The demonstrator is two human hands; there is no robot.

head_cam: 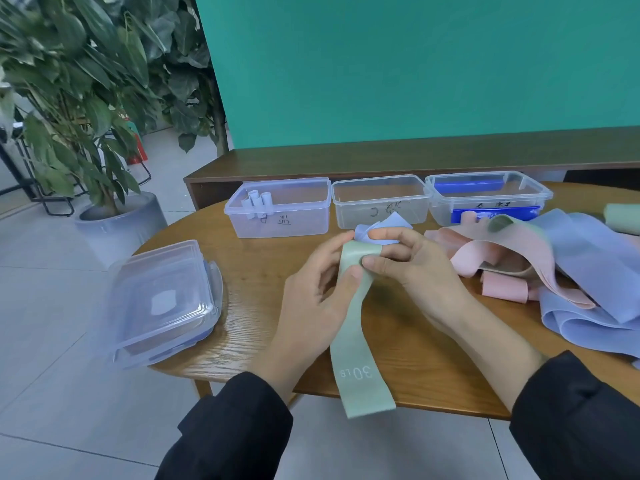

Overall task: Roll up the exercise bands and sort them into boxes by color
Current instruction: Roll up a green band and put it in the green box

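the green band point(360, 327) between my fingers looks matt and smooth, like thin rubber. the table point(242, 271) is glossy varnished wood with visible grain. the three boxes point(280, 207) and the stacked lids point(162, 299) are clear, shiny plastic. my sleeves point(239, 427) are black matt cloth.

Head camera, looking down, close over table point(263, 271).

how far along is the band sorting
Early on. Done: a few rolled blue bands stand in the left box. In hand: left hand and right hand pinch the green band. Left: the loose pink and blue pile; middle box looks empty.
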